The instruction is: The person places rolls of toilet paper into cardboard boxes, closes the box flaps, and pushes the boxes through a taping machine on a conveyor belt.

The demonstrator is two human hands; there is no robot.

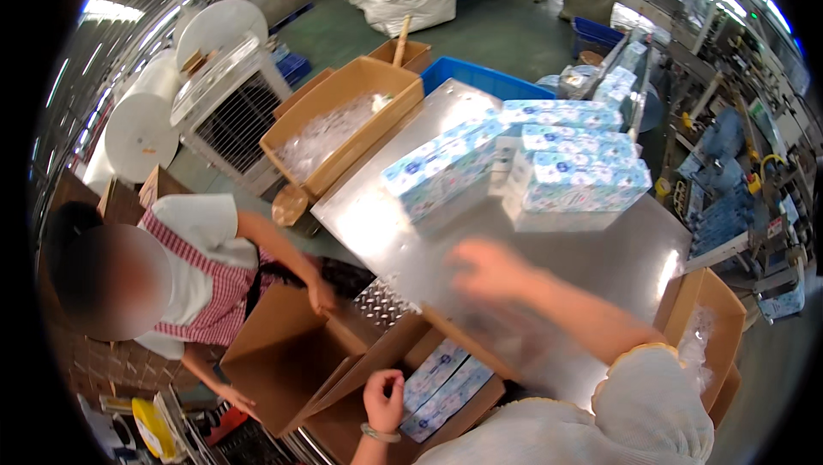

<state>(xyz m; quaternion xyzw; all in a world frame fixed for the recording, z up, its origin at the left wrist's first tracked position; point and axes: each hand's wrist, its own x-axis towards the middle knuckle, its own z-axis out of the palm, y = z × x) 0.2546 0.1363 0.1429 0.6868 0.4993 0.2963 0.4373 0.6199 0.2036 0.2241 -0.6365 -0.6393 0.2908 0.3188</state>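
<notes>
Steel table [600, 268] as landmark: right hand [484, 268], blurred, spread open and empty above it, short of the tissue packs [566, 178] stacked at its far side; left hand [383, 401] grips the carton flap [390, 354] below; packs probably light, soft, slippery-wrapped; best clasped across the sides.

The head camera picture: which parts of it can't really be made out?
- Right hand, head view: smeared by motion over the metal table, so whether its grip is open or holding anything cannot be told.
- Open carton, head view: its flaps and the left hand hide most of the blue-patterned packs inside.
- Co-worker's lower hand, head view: too small and dim near the rim.
</notes>
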